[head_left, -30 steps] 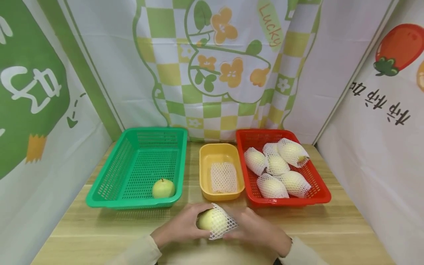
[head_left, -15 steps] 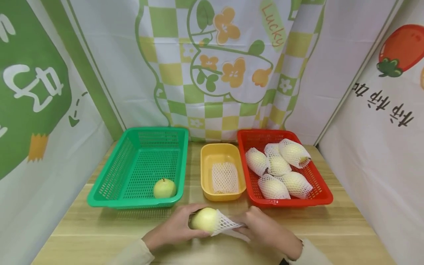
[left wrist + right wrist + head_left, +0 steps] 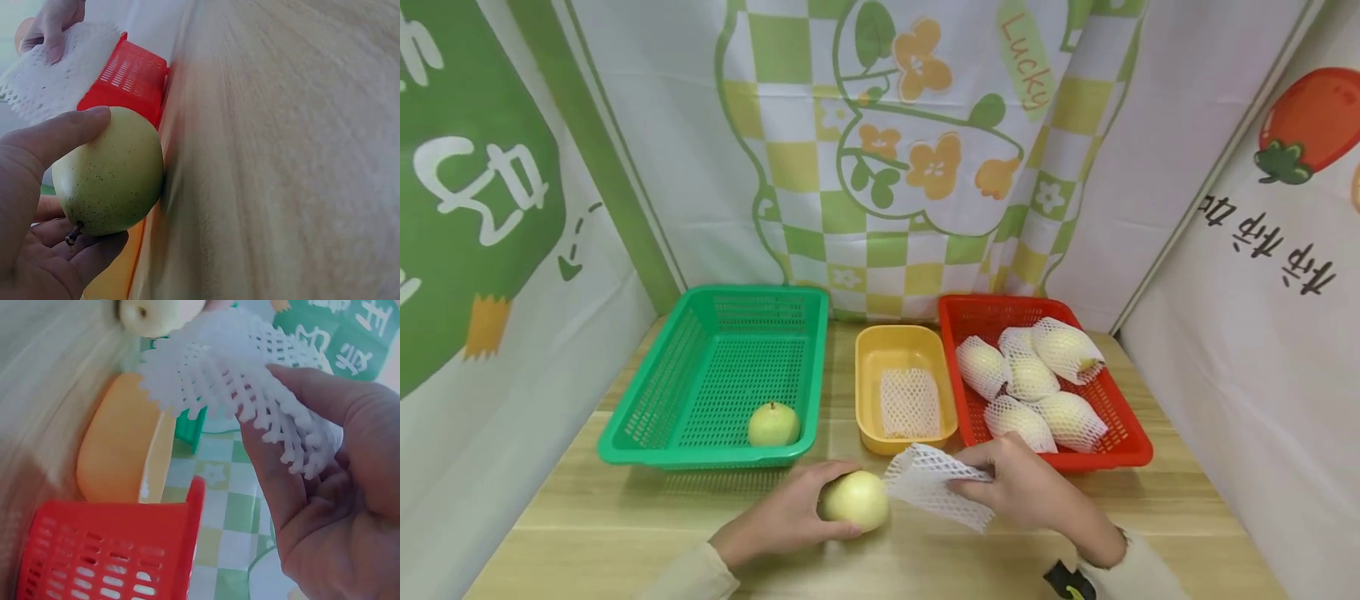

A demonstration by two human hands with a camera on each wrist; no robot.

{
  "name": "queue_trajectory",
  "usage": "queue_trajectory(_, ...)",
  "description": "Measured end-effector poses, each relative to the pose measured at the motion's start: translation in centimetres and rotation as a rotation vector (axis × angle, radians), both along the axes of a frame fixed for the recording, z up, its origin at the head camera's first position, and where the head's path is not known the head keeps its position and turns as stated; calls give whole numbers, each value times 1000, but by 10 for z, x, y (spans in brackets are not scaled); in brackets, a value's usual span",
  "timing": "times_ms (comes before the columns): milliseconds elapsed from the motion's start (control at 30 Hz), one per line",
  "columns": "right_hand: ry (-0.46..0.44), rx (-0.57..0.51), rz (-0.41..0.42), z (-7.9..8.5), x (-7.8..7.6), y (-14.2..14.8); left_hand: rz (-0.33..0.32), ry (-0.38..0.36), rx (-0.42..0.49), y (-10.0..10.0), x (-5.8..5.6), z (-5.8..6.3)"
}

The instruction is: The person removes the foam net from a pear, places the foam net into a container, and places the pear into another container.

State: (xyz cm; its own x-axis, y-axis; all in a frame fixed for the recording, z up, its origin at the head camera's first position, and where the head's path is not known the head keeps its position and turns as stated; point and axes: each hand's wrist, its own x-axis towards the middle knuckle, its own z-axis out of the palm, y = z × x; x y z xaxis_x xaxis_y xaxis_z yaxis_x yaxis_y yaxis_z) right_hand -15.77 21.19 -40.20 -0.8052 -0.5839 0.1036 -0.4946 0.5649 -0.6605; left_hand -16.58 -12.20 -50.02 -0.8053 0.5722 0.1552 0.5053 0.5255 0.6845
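Observation:
My left hand [image 3: 793,512] grips a bare pale-green pear [image 3: 857,501] low over the table, thumb on one side and fingers round the other. In the left wrist view the pear [image 3: 112,172] shows its stem and small dark specks. My right hand [image 3: 1026,483] pinches a white foam fruit net [image 3: 936,483] between thumb and fingers, just right of the pear and apart from it. The right wrist view shows the net [image 3: 231,375] hanging loose, its mesh end spread.
A green basket [image 3: 711,457] at left holds one bare pear [image 3: 773,424]. In the middle, a yellow bin [image 3: 868,354] has a flat foam net [image 3: 910,403] in it. The red basket [image 3: 1120,417] at right holds several net-wrapped pears [image 3: 1070,419]. Printed cloth [image 3: 820,192] hangs behind.
The foam net has come off the pear, drawn to the right by my right hand. My left hand has stayed round the pear, shifting slightly left.

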Motion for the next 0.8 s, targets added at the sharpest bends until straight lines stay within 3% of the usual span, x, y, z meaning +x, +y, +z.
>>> queue_trajectory(200, 113, -110, -200, 3, -12, -14, -20, 7, -14, 0, -1, 0)
queue_trajectory(400, 145, -194, -410, 4, -28, -38, -50, 44, -19, 2, -1, -2)
queue_trajectory(600, 221, -208, -540, -1, -51, -59, -59, 54, -14, 3, -2, 0)
queue_trajectory(800, 171, -219, -629, -16, -80, -80, -65, 52, -18, 2, -1, 1)
